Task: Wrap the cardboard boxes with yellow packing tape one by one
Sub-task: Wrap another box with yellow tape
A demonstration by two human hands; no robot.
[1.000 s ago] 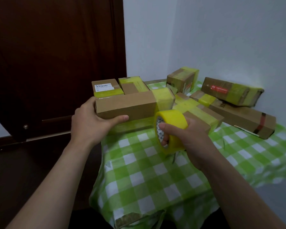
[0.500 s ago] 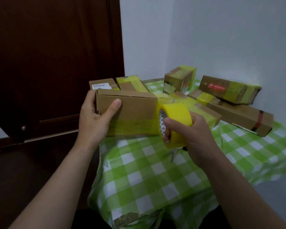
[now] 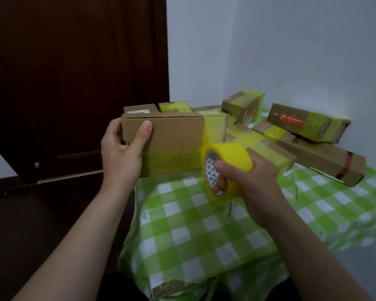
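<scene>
Held box: plain brown cardboard, lifted above the near left corner of the table, long face toward the camera, flaps closed on top.
Tape on it: a yellow, see-through band runs along the lower part of the front face; a loose stretch at the box's right end leads to the roll.
Tape roll: bright yellow with a white printed core, just beside the box's lower right corner.
Left hand: grips the box's left end, thumb flat on the front face, fingers round the back.
Right hand: wrapped round the roll, thumb at the core's rim, fingertips showing inside the core.
Other boxes: a flat taped one behind the roll, a long one to the right, one with a red label against the wall, a small one at the back, two more behind the held box.
Surface: a green-and-white checked cloth, hanging over the near edge.
Room: pale wall behind and to the right, dark wooden door on the left, dark floor below.
Hard to tell: the held box's back and underside are hidden; label print is too small to read; a thin object on the cloth under the right hand is unclear.
</scene>
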